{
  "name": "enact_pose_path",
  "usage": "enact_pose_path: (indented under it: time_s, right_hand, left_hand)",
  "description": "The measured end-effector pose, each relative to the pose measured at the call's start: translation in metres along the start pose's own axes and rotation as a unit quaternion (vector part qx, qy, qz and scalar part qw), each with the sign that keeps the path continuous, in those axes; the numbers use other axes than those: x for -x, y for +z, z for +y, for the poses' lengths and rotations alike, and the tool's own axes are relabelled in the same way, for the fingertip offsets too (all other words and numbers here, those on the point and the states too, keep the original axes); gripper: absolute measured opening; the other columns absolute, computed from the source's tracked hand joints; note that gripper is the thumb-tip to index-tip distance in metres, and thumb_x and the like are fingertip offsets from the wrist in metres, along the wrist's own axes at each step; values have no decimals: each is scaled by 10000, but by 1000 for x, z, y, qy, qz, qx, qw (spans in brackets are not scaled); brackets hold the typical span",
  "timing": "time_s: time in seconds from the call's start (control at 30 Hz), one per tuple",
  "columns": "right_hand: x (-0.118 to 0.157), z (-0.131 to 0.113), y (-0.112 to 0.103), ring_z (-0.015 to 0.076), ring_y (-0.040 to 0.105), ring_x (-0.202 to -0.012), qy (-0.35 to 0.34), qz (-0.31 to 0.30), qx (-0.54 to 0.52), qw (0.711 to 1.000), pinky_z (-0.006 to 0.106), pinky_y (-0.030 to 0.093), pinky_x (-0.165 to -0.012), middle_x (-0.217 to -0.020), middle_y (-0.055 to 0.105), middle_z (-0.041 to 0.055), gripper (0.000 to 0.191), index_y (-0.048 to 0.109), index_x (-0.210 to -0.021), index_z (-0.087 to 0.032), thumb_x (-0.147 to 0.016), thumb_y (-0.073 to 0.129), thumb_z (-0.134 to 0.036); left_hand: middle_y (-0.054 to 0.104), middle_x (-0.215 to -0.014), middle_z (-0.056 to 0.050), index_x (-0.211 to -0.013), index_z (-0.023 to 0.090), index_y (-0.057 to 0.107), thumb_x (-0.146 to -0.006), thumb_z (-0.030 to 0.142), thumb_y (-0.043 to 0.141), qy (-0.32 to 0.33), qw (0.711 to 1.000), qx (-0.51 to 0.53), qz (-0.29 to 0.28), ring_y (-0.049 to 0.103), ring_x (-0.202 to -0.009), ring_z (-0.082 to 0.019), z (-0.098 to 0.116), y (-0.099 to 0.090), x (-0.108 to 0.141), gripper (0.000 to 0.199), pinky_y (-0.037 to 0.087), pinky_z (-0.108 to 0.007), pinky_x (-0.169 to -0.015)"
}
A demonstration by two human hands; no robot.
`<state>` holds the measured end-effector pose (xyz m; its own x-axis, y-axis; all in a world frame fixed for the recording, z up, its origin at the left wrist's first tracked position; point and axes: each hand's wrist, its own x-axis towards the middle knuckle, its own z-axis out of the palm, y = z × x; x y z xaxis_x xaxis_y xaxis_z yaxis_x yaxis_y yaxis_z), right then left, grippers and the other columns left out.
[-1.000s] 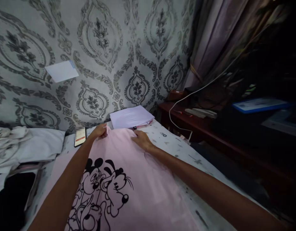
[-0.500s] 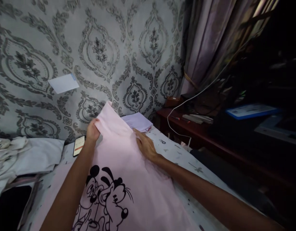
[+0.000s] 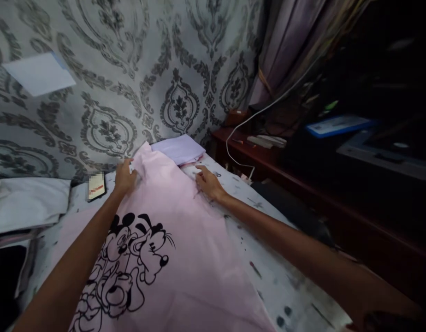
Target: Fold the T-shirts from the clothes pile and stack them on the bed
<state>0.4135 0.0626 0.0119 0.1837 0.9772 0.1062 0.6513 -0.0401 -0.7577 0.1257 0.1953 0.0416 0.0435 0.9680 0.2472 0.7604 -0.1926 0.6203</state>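
Note:
A pink shirt [image 3: 195, 258] with black cartoon line drawings lies spread over the patterned bed sheet [image 3: 247, 226], its far end narrowed into a folded strip near the wall. At that strip's left edge is my left hand [image 3: 126, 176], fingers apart and holding nothing I can see. My right hand [image 3: 209, 182] hovers at the shirt's right edge, fingers loosely spread and free of the cloth. Beyond the shirt's far end sits a folded lilac cloth [image 3: 180, 148].
A phone [image 3: 96, 186] lies left of my left hand. Folded white clothes [image 3: 29, 203] are stacked at the far left. Patterned wallpaper [image 3: 109, 124] rises behind the bed. On the right stands a dark red table [image 3: 221, 138], with a white cable [image 3: 230, 150] hanging over it.
Both hands have let go of the pink shirt and moved apart. Its far end, held raised before, now rests lower on the bed. The view has shifted slightly.

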Motion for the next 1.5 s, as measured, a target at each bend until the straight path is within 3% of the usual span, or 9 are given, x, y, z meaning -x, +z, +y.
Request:
enact_pose_path:
  time_s: [0.2,0.3,0.47,0.57,0.8,0.93,1.07,1.3,1.5]
  right_hand:
    - [101,21,-41,235,592,-976,-30,13,103,994,378,469,-864,-1094,621,114,257,599,-1122,-178,-950,466,-314]
    - [149,21,-49,247,577,-912,-36,-8,163,986,401,453,-847,-965,616,96,220,606,-959,-193,-935,518,-394]
    - [177,6,-38,242,558,-877,-37,-56,213,975,392,417,-819,-906,605,81,165,574,-818,-203,-890,591,-351]
    - [175,1,-38,203,545,-816,-41,-74,194,977,341,390,-789,-810,592,44,142,521,-735,-215,-875,544,-222]
    - [165,11,-62,197,549,-824,19,-59,193,979,310,377,-765,-849,618,48,75,521,-783,-212,-846,509,-174]
    - [166,21,-61,215,561,-891,7,-44,186,981,342,407,-841,-938,635,69,117,576,-954,-199,-864,505,-173]
    - [188,21,-65,244,573,-997,-68,-1,114,991,391,458,-890,-1084,617,97,227,585,-1129,-201,-914,530,-251]
    - [260,4,-67,267,592,-1016,-252,-166,104,948,446,490,-909,-1118,650,101,485,544,-1334,-213,-909,653,-421]
    - [289,19,-73,212,617,-824,-264,-208,121,934,389,501,-813,-901,680,47,204,644,-1005,-245,-937,488,-132]
  left_hand:
    - [603,-1253,-82,-1263,246,602,-940,212,417,284,936,-120,-170,520,-1229,-275,66,43,58,374,419,-417,-1072]
    - [665,-1211,-44,-1303,299,572,-936,210,454,252,908,-175,-286,575,-1173,-270,100,69,60,396,443,-379,-994]
    - [717,-846,-36,-1098,236,648,-858,156,550,187,901,-203,-335,664,-828,-236,125,87,46,271,472,-309,-767]
    - [665,-691,-7,-994,216,644,-862,168,544,170,907,-202,-327,630,-660,-198,127,83,45,172,454,-285,-673]
    - [671,-834,-60,-1131,204,571,-922,183,451,160,958,-177,-158,634,-863,-254,124,97,55,241,455,-333,-772]
    - [681,-978,-67,-1221,220,526,-886,115,470,174,967,-126,-140,618,-935,-248,116,109,73,355,466,-359,-852]
    - [637,-1138,-100,-1294,192,477,-902,190,501,203,962,-61,-173,591,-1033,-249,105,88,117,393,473,-391,-926]
    - [596,-1304,-83,-970,270,623,-945,481,477,199,934,-67,-289,497,-1233,-319,100,6,272,257,397,-485,-1048]
    - [634,-987,-66,-835,279,516,-886,293,547,154,907,-16,-391,592,-889,-248,117,-42,358,61,474,-395,-717]
